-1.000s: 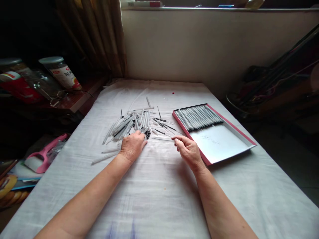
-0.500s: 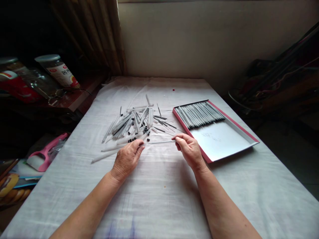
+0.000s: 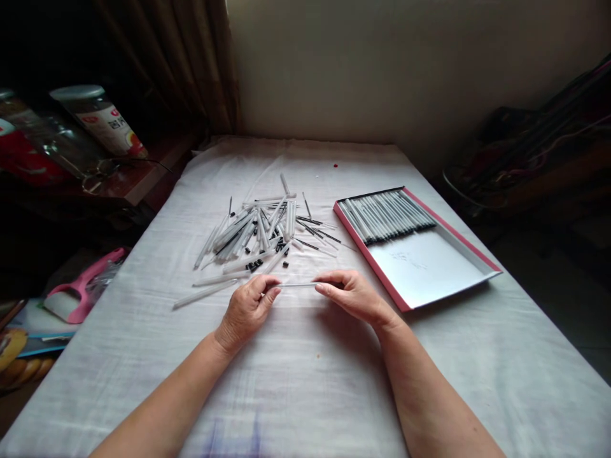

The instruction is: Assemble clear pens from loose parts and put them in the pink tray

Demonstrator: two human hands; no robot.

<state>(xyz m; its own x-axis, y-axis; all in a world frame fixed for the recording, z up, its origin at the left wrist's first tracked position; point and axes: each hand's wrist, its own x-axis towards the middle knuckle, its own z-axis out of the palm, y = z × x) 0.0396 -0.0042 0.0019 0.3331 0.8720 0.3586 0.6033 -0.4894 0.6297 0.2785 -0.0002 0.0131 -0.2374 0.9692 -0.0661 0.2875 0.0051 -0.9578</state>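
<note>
My left hand (image 3: 245, 310) and my right hand (image 3: 351, 294) are close together over the white cloth, and a thin clear pen tube (image 3: 296, 285) spans between them. My right hand pinches the tube's right end. My left hand's fingertips are pinched at its left end; whatever small part they hold is hidden. Just beyond my hands lies a loose pile of clear tubes, refills and small black caps (image 3: 260, 232). To the right sits a flat red-edged box (image 3: 429, 270), with a row of finished pens (image 3: 389, 216) filling its far end.
The table is covered by a white cloth (image 3: 305, 381) and stands against a wall. To the left a dark shelf holds jars (image 3: 98, 121), with a pink tool (image 3: 79, 292) lower down. Dark clutter lies at the right.
My left hand has drawn back from the pile toward me. My right hand has lifted the clear tube and brought it in toward my left hand, until the two meet at the tube.
</note>
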